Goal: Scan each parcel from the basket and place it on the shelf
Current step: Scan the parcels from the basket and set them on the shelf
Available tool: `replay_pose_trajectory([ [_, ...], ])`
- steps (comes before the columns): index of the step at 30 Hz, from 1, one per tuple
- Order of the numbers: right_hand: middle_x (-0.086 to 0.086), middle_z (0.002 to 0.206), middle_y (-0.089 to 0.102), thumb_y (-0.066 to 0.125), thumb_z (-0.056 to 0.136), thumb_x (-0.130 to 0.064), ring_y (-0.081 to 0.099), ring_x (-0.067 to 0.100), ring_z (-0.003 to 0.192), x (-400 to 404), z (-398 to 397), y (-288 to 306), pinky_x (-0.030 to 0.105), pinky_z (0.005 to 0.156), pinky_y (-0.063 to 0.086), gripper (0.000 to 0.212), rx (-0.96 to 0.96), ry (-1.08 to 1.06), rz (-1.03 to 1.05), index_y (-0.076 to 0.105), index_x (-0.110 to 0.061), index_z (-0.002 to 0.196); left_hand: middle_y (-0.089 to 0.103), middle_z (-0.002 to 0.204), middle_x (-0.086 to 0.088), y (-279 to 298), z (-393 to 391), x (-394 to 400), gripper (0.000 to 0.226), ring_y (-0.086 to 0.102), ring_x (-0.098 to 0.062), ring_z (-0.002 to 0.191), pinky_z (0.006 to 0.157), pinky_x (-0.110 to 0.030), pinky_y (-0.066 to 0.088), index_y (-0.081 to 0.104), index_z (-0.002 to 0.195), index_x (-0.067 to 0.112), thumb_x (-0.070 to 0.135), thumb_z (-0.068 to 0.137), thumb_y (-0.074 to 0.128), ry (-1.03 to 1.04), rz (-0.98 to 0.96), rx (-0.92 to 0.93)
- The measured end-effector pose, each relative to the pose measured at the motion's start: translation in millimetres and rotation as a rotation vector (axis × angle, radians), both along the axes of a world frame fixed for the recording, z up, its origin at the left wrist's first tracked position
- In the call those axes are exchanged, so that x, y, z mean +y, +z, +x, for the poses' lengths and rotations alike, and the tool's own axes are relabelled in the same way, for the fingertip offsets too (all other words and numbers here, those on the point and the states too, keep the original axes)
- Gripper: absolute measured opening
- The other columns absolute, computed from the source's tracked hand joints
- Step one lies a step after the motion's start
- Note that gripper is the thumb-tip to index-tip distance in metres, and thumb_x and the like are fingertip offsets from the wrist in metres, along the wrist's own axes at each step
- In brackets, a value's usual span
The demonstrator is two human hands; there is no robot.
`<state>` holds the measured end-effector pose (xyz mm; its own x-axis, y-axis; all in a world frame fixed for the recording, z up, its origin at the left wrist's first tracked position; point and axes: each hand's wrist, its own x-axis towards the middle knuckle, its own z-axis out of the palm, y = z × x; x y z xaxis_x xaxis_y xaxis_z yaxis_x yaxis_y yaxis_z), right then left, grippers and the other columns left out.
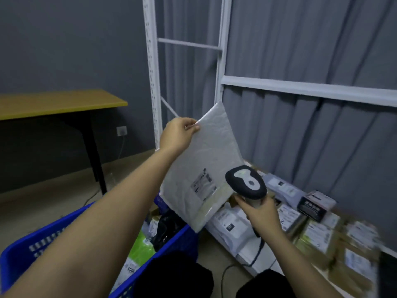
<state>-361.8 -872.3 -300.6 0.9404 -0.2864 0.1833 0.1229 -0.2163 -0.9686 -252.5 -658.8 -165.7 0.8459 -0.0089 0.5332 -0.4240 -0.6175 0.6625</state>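
My left hand [179, 134] pinches the upper left edge of a flat grey plastic parcel [206, 155] and holds it up, tilted, above the blue basket [45, 244]. A white label [203, 183] shows on the parcel's lower half. My right hand [260, 214] grips a dark handheld scanner [246, 182], whose head sits right beside the label. The basket at lower left holds more parcels, among them a green one [142, 244] and a black one [166, 226]. The white shelf [247, 258] at lower right carries several scanned parcels.
The shelf's white metal frame [221, 61] rises in front of a grey curtain. A wooden table [53, 103] with black legs stands at the left by the wall. The scanner's cable [257, 252] hangs down toward the floor. My dark-clothed knees fill the bottom edge.
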Motion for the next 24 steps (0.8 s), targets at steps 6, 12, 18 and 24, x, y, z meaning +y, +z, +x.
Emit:
replay_pose_trajectory([
  [6,-0.011,0.092,0.067,0.080,0.077,-0.013,0.060,0.002,0.088,-18.3,-23.5,-19.3,0.013,0.069,0.046,0.033,0.039,0.035,-0.072,0.062,-0.022,0.102,0.071,0.097,0.002,13.3,0.7,-32.0,0.016,0.064,-0.020,0.093,0.086,-0.043,0.053,0.072,0.099,0.022,0.030,0.085,0.067,-0.021,0.038,-0.001],
  [12,-0.019,0.094,0.064,0.081,0.074,-0.008,0.058,-0.008,0.091,-19.6,-30.1,-32.8,0.000,0.067,0.044,0.035,-0.054,-0.043,0.030,0.062,-0.027,0.096,0.072,0.096,0.006,10.3,-2.1,-34.9,0.019,0.066,-0.016,0.091,0.085,-0.041,0.053,0.074,0.099,0.024,0.034,0.084,0.068,-0.020,0.017,-0.031],
  [18,-0.024,0.091,0.065,0.081,0.075,-0.020,0.057,-0.014,0.089,-11.8,-31.3,-33.2,0.005,0.068,0.046,0.029,0.013,0.091,-0.088,0.061,-0.036,0.092,0.072,0.099,0.006,15.9,-4.0,-34.3,0.021,0.065,-0.012,0.093,0.088,-0.039,0.052,0.074,0.103,0.022,0.033,0.086,0.067,-0.043,0.033,-0.035],
  [24,-0.013,0.100,0.069,0.080,0.072,-0.035,0.061,0.002,0.095,-5.5,-29.5,-32.3,0.026,0.081,0.053,0.037,0.028,0.073,-0.158,0.063,-0.029,0.105,0.072,0.098,0.006,19.7,-7.1,-35.9,0.021,0.066,-0.013,0.091,0.090,-0.041,0.053,0.074,0.104,0.021,0.033,0.088,0.066,-0.047,-0.006,0.009],
])
